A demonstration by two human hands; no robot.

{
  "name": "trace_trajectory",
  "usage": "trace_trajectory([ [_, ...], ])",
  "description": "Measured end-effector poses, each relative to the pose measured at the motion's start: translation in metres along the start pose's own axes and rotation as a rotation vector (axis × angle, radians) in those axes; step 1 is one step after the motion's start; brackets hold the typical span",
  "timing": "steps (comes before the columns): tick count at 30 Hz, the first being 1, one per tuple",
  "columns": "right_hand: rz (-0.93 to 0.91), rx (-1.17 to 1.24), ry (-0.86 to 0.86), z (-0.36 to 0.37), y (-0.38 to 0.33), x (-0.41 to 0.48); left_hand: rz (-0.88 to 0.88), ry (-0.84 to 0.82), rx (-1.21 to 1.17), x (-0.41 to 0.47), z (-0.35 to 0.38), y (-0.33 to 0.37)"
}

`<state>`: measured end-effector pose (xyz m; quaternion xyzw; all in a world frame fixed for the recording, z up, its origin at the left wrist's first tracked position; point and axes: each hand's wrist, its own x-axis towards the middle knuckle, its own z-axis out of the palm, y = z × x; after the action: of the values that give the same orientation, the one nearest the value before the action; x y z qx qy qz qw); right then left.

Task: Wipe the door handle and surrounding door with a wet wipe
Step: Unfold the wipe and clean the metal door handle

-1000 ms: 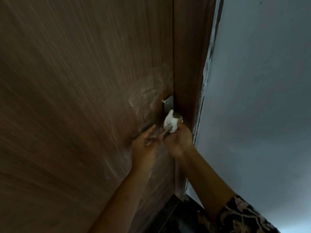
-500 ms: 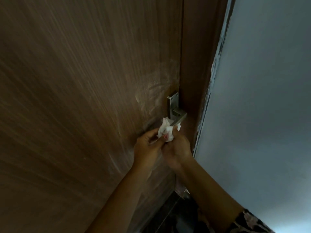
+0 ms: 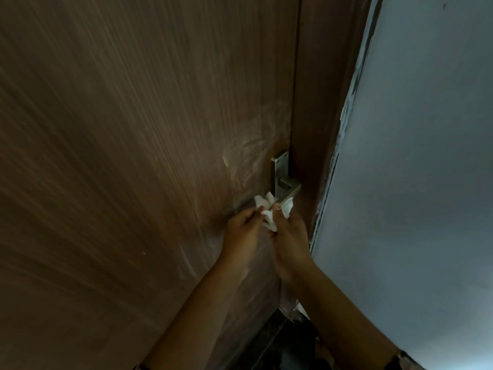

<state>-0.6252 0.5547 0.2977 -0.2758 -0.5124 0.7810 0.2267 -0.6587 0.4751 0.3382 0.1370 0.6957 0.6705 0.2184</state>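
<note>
Brown door (image 3: pixel 133 156) fills my feed; left hand (image 3: pixel 244 231) and right hand (image 3: pixel 289 241) pinch the bunched wipe (image 3: pixel 269 218) at the handle (image 3: pixel 286 186) tip, likely refolding for a clean face.

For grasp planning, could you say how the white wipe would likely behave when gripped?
Probably floppy: the wet wipe is crumpled between left hand and right hand. Likely light, as a pinch holds it. It may snag on the door handle it touches.
</note>
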Motion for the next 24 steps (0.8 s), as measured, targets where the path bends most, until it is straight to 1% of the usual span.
trace_trajectory([
  [2,-0.073,-0.074,0.210,-0.010,-0.009,0.007,-0.017,-0.039,0.050,0.004,0.006,0.003],
  [3,-0.136,-0.164,0.292,-0.015,-0.016,0.010,-0.025,-0.058,0.086,0.007,0.009,0.003],
  [4,-0.210,-0.265,0.324,-0.020,-0.023,0.013,-0.023,-0.072,0.122,0.008,0.012,0.003],
  [6,-0.346,-0.427,0.274,-0.020,-0.035,0.010,0.003,-0.086,0.174,0.011,0.019,0.002],
  [7,-0.377,-0.471,0.224,-0.017,-0.035,0.011,0.021,-0.088,0.196,0.012,0.020,0.002],
  [9,-0.384,-0.474,0.145,-0.011,-0.027,0.016,0.046,-0.087,0.257,0.016,0.022,0.002],
  [10,-0.378,-0.463,0.136,-0.009,-0.025,0.022,0.049,-0.085,0.292,0.018,0.022,0.001],
  [14,-0.389,-0.450,0.172,-0.007,-0.036,0.048,0.049,-0.083,0.352,0.023,0.021,-0.001],
  [15,-0.394,-0.493,0.170,-0.007,-0.040,0.052,0.040,-0.081,0.353,0.023,0.021,-0.001],
  [18,-0.434,-0.726,0.124,-0.009,-0.044,0.059,0.011,-0.080,0.322,0.021,0.023,0.003],
  [21,-0.416,-0.905,0.086,-0.015,-0.049,0.064,-0.037,-0.085,0.309,0.021,0.024,0.006],
  [22,-0.403,-0.907,0.080,-0.016,-0.052,0.064,-0.047,-0.087,0.305,0.021,0.024,0.007],
  [24,-0.308,-0.840,0.063,-0.018,-0.056,0.066,-0.072,-0.087,0.290,0.021,0.024,0.010],
])
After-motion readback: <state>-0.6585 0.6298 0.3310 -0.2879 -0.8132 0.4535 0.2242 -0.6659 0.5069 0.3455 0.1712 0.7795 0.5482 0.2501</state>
